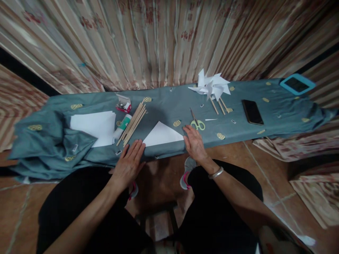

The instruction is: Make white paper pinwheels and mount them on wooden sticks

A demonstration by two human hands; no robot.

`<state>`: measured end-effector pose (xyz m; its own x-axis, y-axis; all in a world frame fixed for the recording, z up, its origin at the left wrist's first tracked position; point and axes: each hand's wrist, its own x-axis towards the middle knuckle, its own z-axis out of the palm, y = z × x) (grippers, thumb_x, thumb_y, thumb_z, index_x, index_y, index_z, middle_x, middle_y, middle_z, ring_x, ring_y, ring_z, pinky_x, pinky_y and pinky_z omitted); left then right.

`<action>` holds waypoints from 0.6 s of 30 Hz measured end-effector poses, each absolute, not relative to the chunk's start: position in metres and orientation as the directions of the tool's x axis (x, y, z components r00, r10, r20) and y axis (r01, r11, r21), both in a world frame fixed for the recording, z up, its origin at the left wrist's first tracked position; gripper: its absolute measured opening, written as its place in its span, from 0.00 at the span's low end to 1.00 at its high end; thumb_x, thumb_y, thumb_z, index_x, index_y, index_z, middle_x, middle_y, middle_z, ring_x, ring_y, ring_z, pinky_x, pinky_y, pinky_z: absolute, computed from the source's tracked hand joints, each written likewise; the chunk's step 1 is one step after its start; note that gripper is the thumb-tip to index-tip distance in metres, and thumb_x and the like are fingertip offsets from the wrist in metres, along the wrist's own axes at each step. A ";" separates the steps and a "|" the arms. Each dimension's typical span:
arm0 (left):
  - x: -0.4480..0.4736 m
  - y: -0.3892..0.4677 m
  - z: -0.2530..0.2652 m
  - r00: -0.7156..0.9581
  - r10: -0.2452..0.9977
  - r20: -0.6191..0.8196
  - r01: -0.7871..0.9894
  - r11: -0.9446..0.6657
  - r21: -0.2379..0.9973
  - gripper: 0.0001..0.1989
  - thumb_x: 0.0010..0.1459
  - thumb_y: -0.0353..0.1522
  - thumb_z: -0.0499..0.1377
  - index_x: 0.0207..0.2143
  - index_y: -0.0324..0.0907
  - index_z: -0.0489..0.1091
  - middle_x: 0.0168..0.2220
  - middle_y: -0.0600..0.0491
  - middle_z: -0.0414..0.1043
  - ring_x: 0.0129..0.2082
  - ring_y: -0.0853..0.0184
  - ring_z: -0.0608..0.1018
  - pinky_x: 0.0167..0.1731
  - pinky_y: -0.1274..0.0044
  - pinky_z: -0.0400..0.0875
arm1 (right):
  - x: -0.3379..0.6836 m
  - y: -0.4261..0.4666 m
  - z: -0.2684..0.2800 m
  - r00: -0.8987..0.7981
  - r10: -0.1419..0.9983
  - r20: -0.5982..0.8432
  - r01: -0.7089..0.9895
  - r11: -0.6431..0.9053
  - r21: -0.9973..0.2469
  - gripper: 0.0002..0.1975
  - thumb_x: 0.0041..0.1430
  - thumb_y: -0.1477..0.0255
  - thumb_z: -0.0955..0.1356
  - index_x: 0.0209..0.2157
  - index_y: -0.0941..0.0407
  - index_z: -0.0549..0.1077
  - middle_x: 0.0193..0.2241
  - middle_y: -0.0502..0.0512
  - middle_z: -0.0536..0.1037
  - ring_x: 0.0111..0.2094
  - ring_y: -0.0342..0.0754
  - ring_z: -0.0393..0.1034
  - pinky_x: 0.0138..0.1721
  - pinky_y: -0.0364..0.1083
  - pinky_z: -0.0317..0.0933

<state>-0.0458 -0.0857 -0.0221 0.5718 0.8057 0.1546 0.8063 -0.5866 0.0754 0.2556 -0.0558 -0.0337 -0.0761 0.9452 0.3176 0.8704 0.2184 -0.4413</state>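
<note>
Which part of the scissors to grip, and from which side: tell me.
Best gripped, I'd judge, by the yellow-green handle loops, coming from the person's near side with the right hand. The scissors lie flat on the cloth, loops toward the person, blades pointing away toward the curtain, and that hand is right beside the loops.

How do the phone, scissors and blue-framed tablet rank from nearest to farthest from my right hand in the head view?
1. Scissors, just beyond your right hand.
2. Phone, farther right on the cloth.
3. Blue-framed tablet, near the cloth's right end.
</note>
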 end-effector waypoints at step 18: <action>-0.047 -0.096 -0.031 0.489 0.835 0.251 0.841 -0.528 0.119 0.30 0.64 0.32 0.51 0.66 0.33 0.53 0.65 0.34 0.57 0.66 0.49 0.60 0.62 0.53 0.54 | 0.263 -0.028 -0.020 0.037 0.980 0.194 0.611 0.132 -0.781 0.18 0.65 0.64 0.61 0.51 0.54 0.73 0.48 0.59 0.80 0.49 0.51 0.74 0.54 0.55 0.65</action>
